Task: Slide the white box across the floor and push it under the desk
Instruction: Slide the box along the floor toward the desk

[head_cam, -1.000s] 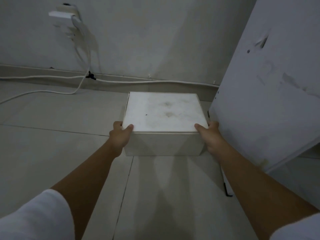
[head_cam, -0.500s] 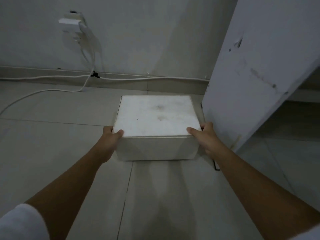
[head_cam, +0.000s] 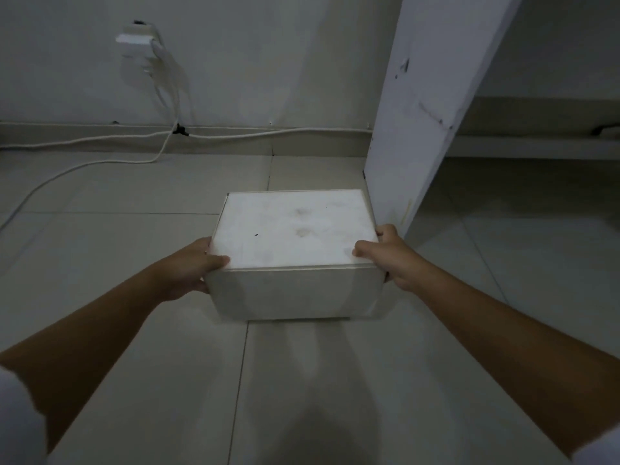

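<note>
Both hands clasp the white box (head_cam: 295, 229) at its near corners: the left hand (head_cam: 193, 266) wraps the left corner with its thumb on the lid, and the right hand (head_cam: 391, 255) does the same on the right, fingers down the side wall. That grip pins the box flat on the tiled floor (head_cam: 117, 263), just beside the white side panel (head_cam: 416, 129) of the table, outside the dark opening to the right. My guess is that the risk lies at that panel: pushed straight ahead, the box's right edge or the right knuckles could jam against it. A white cable (head_cam: 84, 166) trails across the floor well to the left, out of the way.
</note>
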